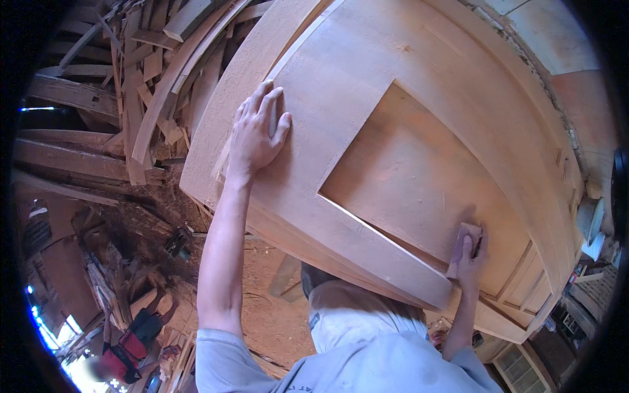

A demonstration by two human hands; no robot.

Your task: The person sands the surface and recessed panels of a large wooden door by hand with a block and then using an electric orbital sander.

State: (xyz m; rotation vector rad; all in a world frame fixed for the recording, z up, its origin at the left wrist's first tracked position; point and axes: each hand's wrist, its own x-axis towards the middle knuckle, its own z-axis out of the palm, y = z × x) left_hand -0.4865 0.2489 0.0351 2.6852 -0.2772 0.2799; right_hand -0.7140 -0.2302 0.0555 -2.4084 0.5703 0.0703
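Observation:
A large wooden panel (327, 124), dusty and light brown, lies before me with a sunken rectangular field (406, 170) framed by raised edges. My left hand (257, 131) rests on the frame near its far left edge, fingers stretched out and the thumb apart. Over at the right, my right hand (470, 262) is closed round a purplish sanding block (463, 245). That block stands on edge inside the sunken field, close to the near frame piece. The fingertips of my right hand are partly hidden behind the block.
Scrap boards and curved wood offcuts (154, 85) are heaped at the left. Another person (134, 347) in red and dark clothing is at the lower left. Brown sawdust-covered ground (275, 327) shows below the panel. A glazed wooden frame (521, 367) stands at the lower right.

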